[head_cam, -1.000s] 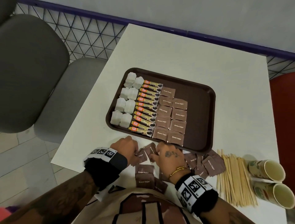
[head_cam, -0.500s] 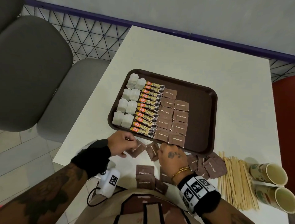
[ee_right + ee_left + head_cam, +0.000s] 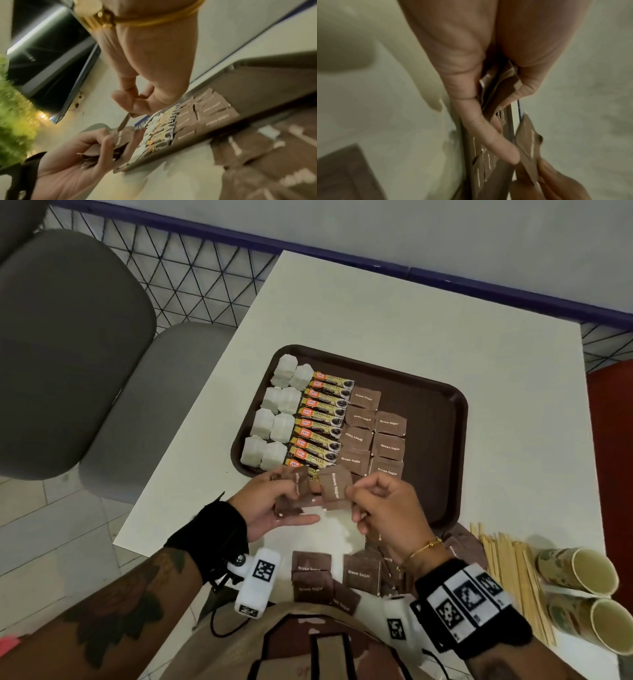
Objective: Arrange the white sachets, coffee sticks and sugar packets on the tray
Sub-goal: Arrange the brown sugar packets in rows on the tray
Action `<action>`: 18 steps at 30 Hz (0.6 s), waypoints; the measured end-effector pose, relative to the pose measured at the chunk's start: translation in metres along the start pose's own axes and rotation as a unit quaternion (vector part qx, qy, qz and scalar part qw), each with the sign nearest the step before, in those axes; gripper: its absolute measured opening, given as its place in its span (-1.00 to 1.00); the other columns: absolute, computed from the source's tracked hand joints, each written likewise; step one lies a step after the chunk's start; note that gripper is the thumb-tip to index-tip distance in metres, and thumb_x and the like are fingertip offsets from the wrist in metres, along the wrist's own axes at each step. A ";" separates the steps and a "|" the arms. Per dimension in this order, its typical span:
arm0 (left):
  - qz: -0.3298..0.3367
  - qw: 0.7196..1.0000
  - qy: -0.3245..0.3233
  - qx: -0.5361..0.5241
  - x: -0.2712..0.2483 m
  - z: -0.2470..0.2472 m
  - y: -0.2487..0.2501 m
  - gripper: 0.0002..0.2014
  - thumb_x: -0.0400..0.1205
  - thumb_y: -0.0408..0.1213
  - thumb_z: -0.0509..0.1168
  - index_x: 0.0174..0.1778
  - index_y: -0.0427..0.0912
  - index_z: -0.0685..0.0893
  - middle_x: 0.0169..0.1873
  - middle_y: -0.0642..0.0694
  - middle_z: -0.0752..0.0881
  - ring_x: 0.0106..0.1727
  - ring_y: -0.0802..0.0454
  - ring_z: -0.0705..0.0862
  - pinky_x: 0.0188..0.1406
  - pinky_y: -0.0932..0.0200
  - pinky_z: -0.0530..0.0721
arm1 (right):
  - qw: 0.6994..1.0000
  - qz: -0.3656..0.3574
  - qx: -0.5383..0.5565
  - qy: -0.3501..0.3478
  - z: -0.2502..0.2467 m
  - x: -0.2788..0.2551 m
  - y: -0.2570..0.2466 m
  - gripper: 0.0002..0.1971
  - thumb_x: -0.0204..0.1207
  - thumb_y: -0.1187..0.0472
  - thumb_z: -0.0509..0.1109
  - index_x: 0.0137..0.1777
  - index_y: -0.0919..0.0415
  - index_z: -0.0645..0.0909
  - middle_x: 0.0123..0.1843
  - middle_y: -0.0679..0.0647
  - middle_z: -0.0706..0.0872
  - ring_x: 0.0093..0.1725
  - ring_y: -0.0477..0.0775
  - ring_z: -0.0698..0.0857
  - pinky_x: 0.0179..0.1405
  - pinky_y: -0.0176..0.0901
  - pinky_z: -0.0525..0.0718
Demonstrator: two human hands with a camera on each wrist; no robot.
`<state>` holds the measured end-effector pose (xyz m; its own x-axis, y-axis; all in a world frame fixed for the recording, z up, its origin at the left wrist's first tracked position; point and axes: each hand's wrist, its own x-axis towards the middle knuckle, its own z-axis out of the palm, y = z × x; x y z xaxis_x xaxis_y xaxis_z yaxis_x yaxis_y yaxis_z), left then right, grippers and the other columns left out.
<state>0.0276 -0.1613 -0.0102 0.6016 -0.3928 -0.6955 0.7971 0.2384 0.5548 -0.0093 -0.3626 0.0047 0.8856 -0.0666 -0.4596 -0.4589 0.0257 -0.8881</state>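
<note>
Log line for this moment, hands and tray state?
left hand: holds sugar packets | right hand: pinches one packet | tray: right part bare

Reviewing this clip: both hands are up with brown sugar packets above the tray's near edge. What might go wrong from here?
1. The left hand holds several sugar packets loosely; one may slip onto the coffee sticks.
2. The right hand only pinches the edge of one packet, so it may drop askew and disturb the sugar rows.

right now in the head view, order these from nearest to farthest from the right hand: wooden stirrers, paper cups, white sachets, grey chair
From the right hand:
1. wooden stirrers, just to its right on the table.
2. white sachets, on the tray's left side, ahead and to the left.
3. paper cups, lying at the table's right edge, beyond the stirrers.
4. grey chair, far left, off the table.
</note>
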 end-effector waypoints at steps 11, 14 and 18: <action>0.024 0.995 -0.019 0.091 0.007 0.001 -0.007 -0.71 0.42 -0.35 0.53 -0.04 -0.09 0.60 -0.29 -0.07 0.70 -0.31 0.02 0.71 -0.43 0.23 0.61 | 0.988 0.036 -0.121 -0.083 0.025 0.004 0.028 -0.89 0.57 0.22 0.46 -0.12 0.26 0.70 -0.17 0.18 0.79 -0.51 -0.04 0.61 -0.61 -0.19 0.60; 0.019 0.995 0.011 0.097 0.007 -0.009 -0.013 -0.74 0.46 -0.40 0.52 -0.24 -0.04 0.55 -0.35 -0.05 0.65 -0.35 0.01 0.64 -0.56 0.28 0.48 | 0.978 0.010 -0.178 -0.104 0.028 -0.001 0.032 -0.87 0.54 0.13 0.49 -0.17 0.17 0.70 -0.24 0.04 0.77 -0.47 -0.16 0.63 -0.54 -0.26 0.61; 0.028 0.996 0.046 0.070 0.002 -0.019 -0.012 -0.79 0.55 -0.43 0.40 -0.34 -0.09 0.59 -0.31 -0.16 0.66 -0.38 0.00 0.64 -0.62 0.30 0.38 | 0.839 -0.106 -0.493 -0.205 0.027 -0.010 0.037 -0.51 0.39 -0.19 0.53 0.22 0.07 0.63 0.13 -0.08 0.64 -0.06 -0.21 0.58 -0.10 -0.29 0.55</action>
<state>0.0199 -0.1477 -0.0273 0.6517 -0.2988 -0.6971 0.7513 0.1280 0.6474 -0.0326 -0.3342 -0.0237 0.8119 0.3894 -0.4349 0.0561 -0.7936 -0.6058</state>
